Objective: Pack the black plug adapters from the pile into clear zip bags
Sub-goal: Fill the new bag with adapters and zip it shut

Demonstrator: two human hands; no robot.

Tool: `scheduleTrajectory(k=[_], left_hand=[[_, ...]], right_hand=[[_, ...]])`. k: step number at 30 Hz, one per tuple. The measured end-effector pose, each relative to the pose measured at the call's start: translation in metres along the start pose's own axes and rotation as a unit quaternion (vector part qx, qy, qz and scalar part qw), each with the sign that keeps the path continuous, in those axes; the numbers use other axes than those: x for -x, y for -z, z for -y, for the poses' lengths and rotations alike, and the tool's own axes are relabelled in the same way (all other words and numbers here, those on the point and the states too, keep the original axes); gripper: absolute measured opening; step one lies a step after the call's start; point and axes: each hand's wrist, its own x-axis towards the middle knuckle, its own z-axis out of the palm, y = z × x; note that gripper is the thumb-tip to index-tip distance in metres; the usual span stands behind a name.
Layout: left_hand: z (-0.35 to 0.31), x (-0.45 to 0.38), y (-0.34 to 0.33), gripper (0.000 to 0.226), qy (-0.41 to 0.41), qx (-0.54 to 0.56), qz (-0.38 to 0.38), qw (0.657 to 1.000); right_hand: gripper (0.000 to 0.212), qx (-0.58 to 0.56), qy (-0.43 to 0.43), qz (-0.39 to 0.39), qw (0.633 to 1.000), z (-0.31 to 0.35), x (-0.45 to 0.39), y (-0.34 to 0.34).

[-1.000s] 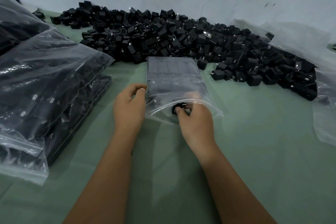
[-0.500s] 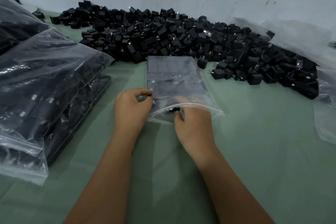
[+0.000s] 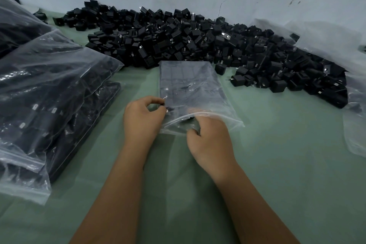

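Left hand point(image 3: 143, 117) pinches the clear plastic zip bag point(image 3: 190, 93) at its mouth corner, probably to steady it, while right hand point(image 3: 210, 140) tucks inside; heaped black plug adapters point(image 3: 198, 39) wait just behind.

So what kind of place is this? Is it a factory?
Probably a small packing workshop, not a home. A big pile of adapters lies on a green table, filled bags are stacked beside it, and two hands are working at the mouth of another bag.
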Motion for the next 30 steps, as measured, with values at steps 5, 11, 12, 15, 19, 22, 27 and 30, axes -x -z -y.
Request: scheduleTrajectory(k=[5, 11, 12, 15, 19, 22, 27, 30], left_hand=[[0.001, -0.001, -0.002, 0.016, 0.0, 0.0, -0.003, 1.0], [0.0, -0.001, -0.001, 0.016, 0.001, -0.006, -0.003, 1.0], [0.0, -0.001, -0.001, 0.016, 0.002, -0.008, -0.003, 1.0], [0.001, -0.001, -0.002, 0.016, 0.009, -0.008, -0.006, 1.0], [0.001, -0.001, -0.002, 0.016, 0.009, -0.009, -0.009, 1.0], [0.002, -0.001, -0.002, 0.016, 0.008, -0.005, -0.006, 1.0], [0.001, 0.0, -0.003, 0.019, 0.002, 0.028, -0.016, 0.999], [-0.002, 0.0, -0.003, 0.031, -0.058, 0.043, -0.014, 0.997]], right_hand=[[0.019, 0.033, -0.002, 0.021, 0.999, -0.001, -0.003, -0.001], [0.06, 0.047, 0.001, 0.087, 0.995, -0.003, -0.005, -0.007], [0.062, 0.052, -0.002, 0.101, 0.994, -0.004, -0.006, -0.008], [0.064, 0.057, 0.001, 0.118, 0.991, -0.007, -0.007, -0.009], [0.065, 0.069, 0.009, 0.128, 0.989, -0.007, -0.007, -0.01], [0.065, 0.081, 0.014, 0.133, 0.988, -0.008, -0.007, -0.012], [0.067, 0.083, 0.023, 0.136, 0.987, -0.01, -0.007, -0.012], [0.067, 0.096, 0.033, 0.138, 0.985, -0.009, -0.007, -0.012]])
